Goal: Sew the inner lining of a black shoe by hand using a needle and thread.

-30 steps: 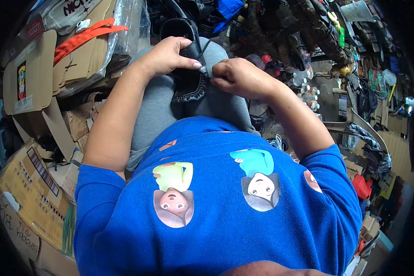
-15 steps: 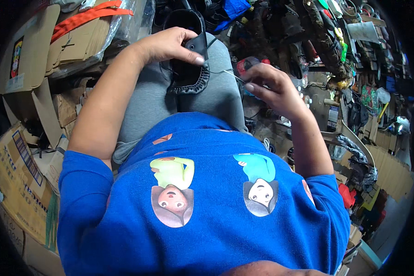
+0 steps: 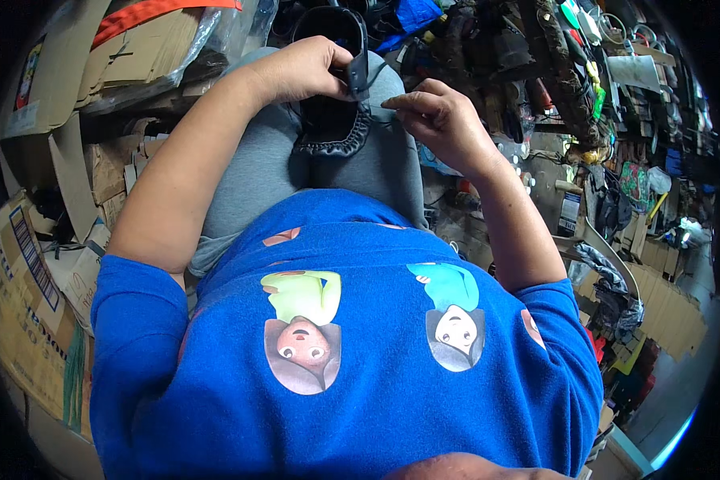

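A black leather shoe [image 3: 336, 149] lies across my thighs, its gathered, stitched rim curving toward me. My left hand [image 3: 308, 72] is closed on the shoe's right side edge, thumb and fingers gripping a raised black flap with an eyelet strip. Just right of the shoe, above my right thigh, my right hand [image 3: 440, 122] has its fingers pinched together. Between its fingertips and the shoe's edge runs a thin needle-like piece [image 3: 382, 112] with thread, too fine to make out fully.
Cardboard boxes [image 3: 36, 320] and flattened card in plastic [image 3: 148, 56] crowd the left side. To the right, shelves hold tools and mixed items, with a white cylinder [image 3: 634, 72] near the top. A blue bag [image 3: 412, 22] lies beyond my knees.
My right hand has moved left and up, closer to the shoe's edge, its index finger now extended toward it. My left hand has shifted slightly, tilting the shoe's side edge.
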Action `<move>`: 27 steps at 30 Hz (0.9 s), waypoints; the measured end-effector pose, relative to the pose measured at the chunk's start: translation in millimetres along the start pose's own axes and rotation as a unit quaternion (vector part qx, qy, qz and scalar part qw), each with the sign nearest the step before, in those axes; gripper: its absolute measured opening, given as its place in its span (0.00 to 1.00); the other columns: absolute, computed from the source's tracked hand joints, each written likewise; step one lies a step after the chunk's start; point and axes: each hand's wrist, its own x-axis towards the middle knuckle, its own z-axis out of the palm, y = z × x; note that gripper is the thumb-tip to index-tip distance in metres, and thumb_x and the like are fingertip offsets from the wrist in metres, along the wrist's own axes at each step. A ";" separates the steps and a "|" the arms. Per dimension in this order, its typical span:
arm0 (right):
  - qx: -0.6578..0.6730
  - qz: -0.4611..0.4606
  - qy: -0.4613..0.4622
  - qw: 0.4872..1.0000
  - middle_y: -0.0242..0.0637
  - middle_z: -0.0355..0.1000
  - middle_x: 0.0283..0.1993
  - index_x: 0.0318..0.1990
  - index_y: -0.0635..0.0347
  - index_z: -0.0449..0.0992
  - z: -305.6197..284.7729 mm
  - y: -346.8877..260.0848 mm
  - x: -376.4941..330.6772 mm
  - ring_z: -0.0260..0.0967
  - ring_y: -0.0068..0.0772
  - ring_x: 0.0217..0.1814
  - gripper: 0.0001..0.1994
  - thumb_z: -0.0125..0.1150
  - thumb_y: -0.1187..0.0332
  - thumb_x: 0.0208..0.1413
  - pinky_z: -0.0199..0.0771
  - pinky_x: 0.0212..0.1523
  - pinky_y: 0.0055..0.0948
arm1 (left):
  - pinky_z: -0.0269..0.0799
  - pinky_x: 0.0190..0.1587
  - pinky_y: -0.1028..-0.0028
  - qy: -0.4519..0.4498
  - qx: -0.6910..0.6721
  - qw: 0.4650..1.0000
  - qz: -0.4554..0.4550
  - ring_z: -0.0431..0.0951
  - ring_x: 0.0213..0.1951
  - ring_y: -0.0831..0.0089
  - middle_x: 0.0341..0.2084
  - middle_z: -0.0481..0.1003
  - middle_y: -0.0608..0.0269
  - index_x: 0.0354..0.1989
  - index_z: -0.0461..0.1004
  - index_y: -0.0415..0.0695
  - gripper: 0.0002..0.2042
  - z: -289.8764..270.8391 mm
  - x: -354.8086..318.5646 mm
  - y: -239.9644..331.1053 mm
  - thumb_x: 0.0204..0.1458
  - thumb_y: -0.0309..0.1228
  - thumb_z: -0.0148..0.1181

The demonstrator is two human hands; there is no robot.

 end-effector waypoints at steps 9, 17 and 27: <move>-0.057 -0.001 -0.018 0.998 0.41 0.70 0.33 0.39 0.53 0.81 -9.5 -10.4 6.0 0.73 0.41 0.35 0.12 0.60 0.74 0.46 0.75 0.39 0.34 | 0.69 0.46 0.76 -0.046 -0.022 0.999 0.001 0.77 0.36 0.77 0.30 0.80 0.62 0.38 0.79 0.39 0.12 -5.3 2.6 0.7 0.43 0.26 0.63; -0.098 -0.086 -0.045 0.990 0.41 0.70 0.33 0.38 0.50 0.81 -16.6 -5.3 24.7 0.73 0.42 0.35 0.10 0.59 0.73 0.48 0.74 0.37 0.35 | 0.65 0.52 0.71 -0.072 -0.014 0.997 -0.018 0.75 0.39 0.71 0.32 0.77 0.61 0.38 0.79 0.39 0.12 -5.8 2.9 6.5 0.43 0.26 0.63; -0.138 -0.186 -0.142 0.962 0.37 0.69 0.34 0.35 0.51 0.81 -23.9 -5.9 62.0 0.71 0.39 0.40 0.12 0.58 0.79 0.45 0.72 0.41 0.33 | 0.67 0.49 0.68 0.129 0.147 0.980 0.045 0.73 0.43 0.61 0.35 0.71 0.58 0.39 0.74 0.42 0.15 12.1 -10.7 -0.5 0.40 0.28 0.66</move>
